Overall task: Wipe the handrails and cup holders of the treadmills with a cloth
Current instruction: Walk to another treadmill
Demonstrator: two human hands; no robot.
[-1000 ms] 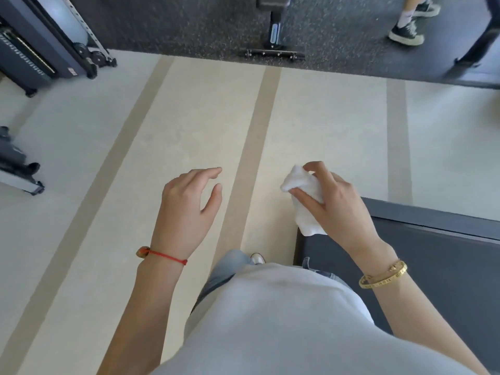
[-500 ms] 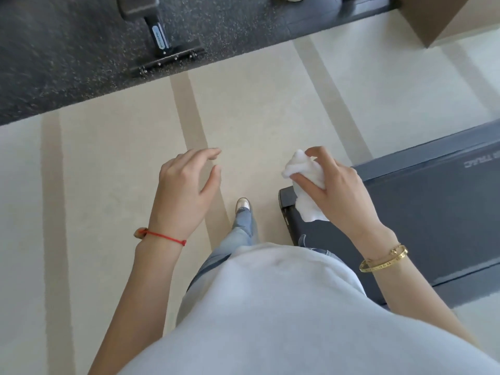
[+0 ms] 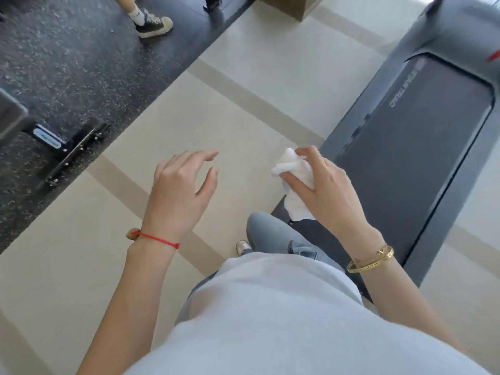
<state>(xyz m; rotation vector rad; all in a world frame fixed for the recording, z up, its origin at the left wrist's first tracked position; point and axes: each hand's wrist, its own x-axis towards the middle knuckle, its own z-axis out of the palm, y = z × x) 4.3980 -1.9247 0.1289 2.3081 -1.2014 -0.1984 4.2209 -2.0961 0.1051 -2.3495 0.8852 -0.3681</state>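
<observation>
Your right hand [image 3: 328, 189] pinches the bunched white cloth [image 3: 295, 182] at chest height; your left hand [image 3: 180, 190] hangs relaxed, holding nothing. The treadmill [image 3: 422, 147] runs toward two o'clock; handrails and cup holders aren't visible, so wiping here looks unstarted.

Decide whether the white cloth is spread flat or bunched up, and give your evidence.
Bunched up. The cloth is crumpled in the right hand, whose fingers pinch it, with a loose end hanging below.
</observation>
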